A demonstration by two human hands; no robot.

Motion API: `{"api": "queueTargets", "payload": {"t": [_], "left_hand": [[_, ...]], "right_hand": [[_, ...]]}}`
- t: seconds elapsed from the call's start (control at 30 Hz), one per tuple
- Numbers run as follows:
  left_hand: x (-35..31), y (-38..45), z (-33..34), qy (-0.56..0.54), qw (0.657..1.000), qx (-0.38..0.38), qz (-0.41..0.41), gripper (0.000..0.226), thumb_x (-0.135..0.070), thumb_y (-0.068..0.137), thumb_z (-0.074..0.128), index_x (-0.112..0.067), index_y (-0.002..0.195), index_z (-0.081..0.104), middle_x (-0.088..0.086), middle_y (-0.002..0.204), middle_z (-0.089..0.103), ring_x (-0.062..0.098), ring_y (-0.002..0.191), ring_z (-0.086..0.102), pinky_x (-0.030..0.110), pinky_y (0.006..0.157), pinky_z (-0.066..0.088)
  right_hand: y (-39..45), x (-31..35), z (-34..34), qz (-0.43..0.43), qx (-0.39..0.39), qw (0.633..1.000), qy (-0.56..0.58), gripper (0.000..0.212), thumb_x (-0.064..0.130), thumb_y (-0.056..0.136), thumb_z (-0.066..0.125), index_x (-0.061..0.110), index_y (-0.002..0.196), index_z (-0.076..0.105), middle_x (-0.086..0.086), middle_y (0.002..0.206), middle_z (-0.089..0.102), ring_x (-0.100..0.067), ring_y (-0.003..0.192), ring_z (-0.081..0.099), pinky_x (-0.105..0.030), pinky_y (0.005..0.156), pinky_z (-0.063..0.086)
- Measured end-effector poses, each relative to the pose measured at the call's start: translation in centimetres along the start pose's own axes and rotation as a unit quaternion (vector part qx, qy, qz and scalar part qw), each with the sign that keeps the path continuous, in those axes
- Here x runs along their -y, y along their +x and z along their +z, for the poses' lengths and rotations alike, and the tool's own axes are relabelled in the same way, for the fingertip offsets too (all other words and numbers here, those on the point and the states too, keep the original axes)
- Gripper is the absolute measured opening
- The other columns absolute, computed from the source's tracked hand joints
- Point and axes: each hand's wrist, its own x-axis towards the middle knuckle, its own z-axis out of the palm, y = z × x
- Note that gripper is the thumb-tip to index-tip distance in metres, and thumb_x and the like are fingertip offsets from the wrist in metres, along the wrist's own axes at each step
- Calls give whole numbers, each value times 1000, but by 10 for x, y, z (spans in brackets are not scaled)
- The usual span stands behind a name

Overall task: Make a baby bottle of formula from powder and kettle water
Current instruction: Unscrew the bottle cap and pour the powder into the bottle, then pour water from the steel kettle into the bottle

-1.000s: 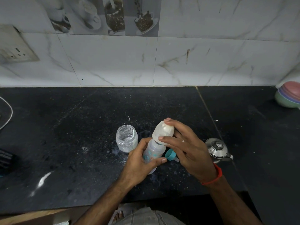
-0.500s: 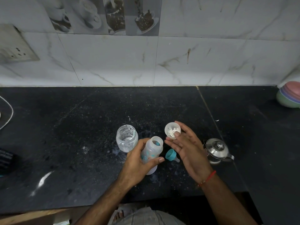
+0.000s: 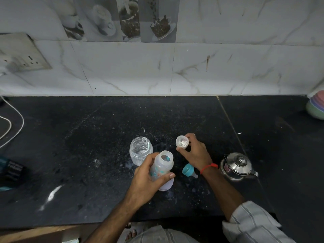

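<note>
My left hand (image 3: 147, 179) clamps the open translucent printed plastic baby bottle (image 3: 162, 168), steadying its mouth for filling. Beyond-right of bottle, right hand (image 3: 196, 152) fingertips pinch a small white round cap (image 3: 182, 142), probably its dome cover.

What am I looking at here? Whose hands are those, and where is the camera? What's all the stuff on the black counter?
There's no machine here, just a person. The camera sits on their head and looks down, so you see what they see.

The left hand holds an open baby bottle, tilted, with its bottom on the black counter. The right hand holds a small white cap, pinched in the fingers, inside facing the camera.

On the counter, a clear glass jar stands behind the left hand. A teal bottle nipple ring lies near the right wrist. A shiny steel kettle sits to the right. Stacked coloured bowls peek in at the far right, and a white cable curls at the left.
</note>
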Motion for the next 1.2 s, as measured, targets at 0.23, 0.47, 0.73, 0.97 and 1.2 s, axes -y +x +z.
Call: {"api": "queueTargets", "payload": {"t": [0.23, 0.47, 0.73, 0.97, 1.2], "left_hand": [[2, -7, -7, 23, 1000, -19, 3, 60, -66, 72, 86, -50, 124, 59, -19, 118, 74, 4, 110, 71, 11, 85, 53], [9, -9, -9, 28, 999, -30, -9, 62, -67, 73, 86, -51, 126, 57, -19, 119, 74, 4, 111, 71, 15, 86, 56], [10, -8, 2, 19, 1000, -14, -9, 61, -64, 73, 86, -48, 125, 58, -19, 119, 73, 3, 109, 70, 12, 84, 55], [4, -8, 10, 19, 1000, 5, 6, 59, -69, 72, 83, -55, 123, 57, -19, 120, 73, 4, 112, 70, 12, 85, 55], [4, -10, 12, 21, 1000, -12, -1, 61, -75, 71, 80, -58, 124, 55, -24, 120, 72, 0, 111, 69, 10, 85, 54]], "right_hand": [[13, -21, 27, 45, 51, 990, -124, 72, 40, 85, 84, 20, 146, 50, -11, 148, 52, -32, 138, 47, -47, 114, 41], [-24, -25, 9, 15, -37, 999, 24, 98, 47, 86, 82, 29, 163, 24, -6, 156, 35, -22, 145, 32, -41, 113, 39], [-72, -53, 7, -15, 93, 994, -51, 83, 39, 83, 86, 29, 153, 42, 6, 141, 49, -14, 136, 33, -29, 111, 34], [-76, -49, 4, -13, 68, 996, -50, 71, 32, 88, 84, 23, 150, 51, 3, 143, 55, -19, 140, 41, -34, 117, 36], [-100, -38, -20, -124, -263, 957, 15, 43, 34, 99, 65, 9, 133, 63, -7, 126, 60, -10, 108, 57, -18, 93, 49]]}}
